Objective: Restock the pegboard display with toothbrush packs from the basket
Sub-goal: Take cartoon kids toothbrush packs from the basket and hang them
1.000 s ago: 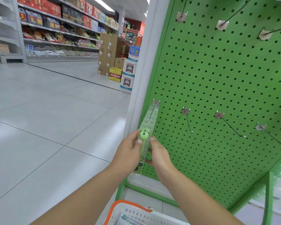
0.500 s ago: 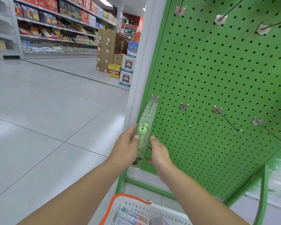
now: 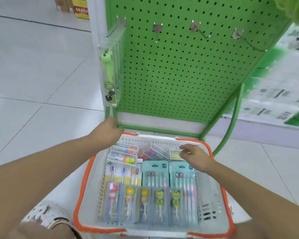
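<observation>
A clear toothbrush pack (image 3: 110, 66) with a green frog-handled brush hangs on the leftmost hook of the green pegboard (image 3: 179, 75). No hand touches it. Below stands the white basket (image 3: 79, 195) with an orange rim, full of toothbrush packs: teal cards (image 3: 154, 169), cartoon-handled brushes (image 3: 159, 197) and clear boxes (image 3: 123, 156). My left hand (image 3: 107, 131) hovers loosely curled at the basket's back left corner and holds nothing. My right hand (image 3: 195, 157) is over the back right of the basket, its fingertips beside a small yellow box (image 3: 173, 154), gripping nothing that I can see.
Three bare hooks (image 3: 157, 30) (image 3: 198, 30) (image 3: 248, 42) stick out of the pegboard to the right of the hung pack. A green frame strut (image 3: 231, 121) slants down at the right. Blurred cartons (image 3: 274, 100) lie beyond it. Cardboard boxes (image 3: 79, 7) stand at the far left on the tiled floor.
Both hands have let go of the green pack, which now hangs on the leftmost hook. The hands dropped to the basket and the view tilted down onto it.
</observation>
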